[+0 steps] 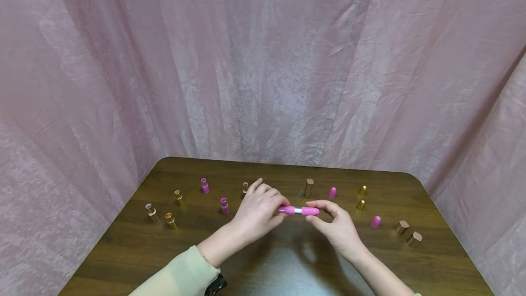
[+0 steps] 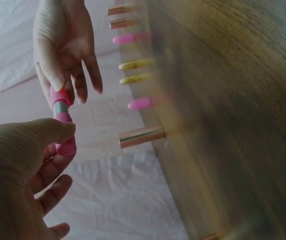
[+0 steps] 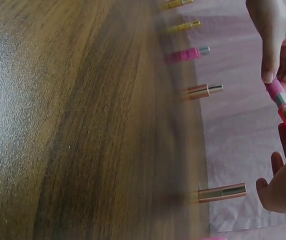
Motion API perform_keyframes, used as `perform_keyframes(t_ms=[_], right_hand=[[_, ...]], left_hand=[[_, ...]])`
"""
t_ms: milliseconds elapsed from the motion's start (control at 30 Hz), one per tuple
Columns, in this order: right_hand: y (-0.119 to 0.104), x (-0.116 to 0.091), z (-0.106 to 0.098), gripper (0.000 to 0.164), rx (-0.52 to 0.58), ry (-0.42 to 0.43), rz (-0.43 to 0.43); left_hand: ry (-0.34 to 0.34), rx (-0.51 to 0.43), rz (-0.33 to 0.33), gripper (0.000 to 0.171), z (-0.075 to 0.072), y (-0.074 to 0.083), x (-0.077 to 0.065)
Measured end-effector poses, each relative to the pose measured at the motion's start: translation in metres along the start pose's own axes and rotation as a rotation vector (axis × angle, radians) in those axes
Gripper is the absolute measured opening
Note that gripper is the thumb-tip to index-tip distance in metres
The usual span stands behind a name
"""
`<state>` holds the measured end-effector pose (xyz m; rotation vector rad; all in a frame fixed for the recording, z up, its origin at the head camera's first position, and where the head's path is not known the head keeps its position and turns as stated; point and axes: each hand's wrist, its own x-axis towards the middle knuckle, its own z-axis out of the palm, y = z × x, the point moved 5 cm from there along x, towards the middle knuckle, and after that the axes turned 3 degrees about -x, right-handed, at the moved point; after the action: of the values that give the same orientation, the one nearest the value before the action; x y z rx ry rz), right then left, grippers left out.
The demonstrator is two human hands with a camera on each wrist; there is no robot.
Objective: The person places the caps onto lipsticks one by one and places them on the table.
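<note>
Both hands hold one pink lipstick above the table, lying roughly level in the head view. My left hand [image 1: 260, 204] pinches its pink base [image 1: 288, 210] between thumb and fingers. At the other end, my right hand [image 1: 339, 229] grips the pink rounded cap [image 1: 311, 211] by thumb and fingertips. A silver band [image 1: 297, 211] shows between cap and base, and also in the left wrist view. Beyond the left hand's fingers an uncapped rose-gold lipstick [image 1: 245, 187] is partly covered. A taller, closed rose-gold lipstick [image 1: 309, 188] stands behind the held one.
On the left of the wooden table [image 1: 123, 259] stand several uncapped lipsticks, including a pink one [image 1: 224, 206] and a gold one [image 1: 170, 221]. Several loose caps stand on the right, among them a pink cap [image 1: 376, 222] and a rose-gold cap [image 1: 402, 227]. Pink curtains [image 1: 287, 67] surround the table.
</note>
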<state>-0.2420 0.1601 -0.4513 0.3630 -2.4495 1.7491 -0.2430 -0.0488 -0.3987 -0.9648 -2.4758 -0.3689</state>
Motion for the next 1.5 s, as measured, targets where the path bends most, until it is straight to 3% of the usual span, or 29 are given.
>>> perform_keyframes(t_ms=[267,433,767,1000,1233,1367,1500], right_hand=[[-0.005,-0.001,-0.001,0.033,-0.135,0.050,-0.039],[-0.009,0.000,0.000,0.028,-0.169,0.050,-0.082],[-0.005,-0.001,0.005,0.028,-0.229,0.052,-0.070],[-0.005,-0.002,0.008,0.029,-0.292,0.061,-0.177],[-0.010,-0.006,0.006,0.034,-0.389,0.046,-0.268],[-0.009,-0.007,-0.003,0.038,-0.505,0.024,-0.315],[-0.004,-0.006,-0.016,0.045,-0.681,0.006,-0.378]], left_hand=[[0.003,-0.002,0.020,0.015,0.001,0.004,0.002],[-0.008,0.019,0.036,0.014,0.002,0.008,0.005],[-0.006,0.018,0.055,0.013,0.009,0.012,0.005],[-0.070,-0.034,-0.037,0.017,0.021,0.012,0.001],[-0.147,-0.071,-0.089,0.019,0.037,0.010,0.002],[-0.176,-0.113,-0.140,0.018,0.050,0.005,0.003],[-0.211,-0.219,-0.241,0.017,0.065,-0.006,0.004]])
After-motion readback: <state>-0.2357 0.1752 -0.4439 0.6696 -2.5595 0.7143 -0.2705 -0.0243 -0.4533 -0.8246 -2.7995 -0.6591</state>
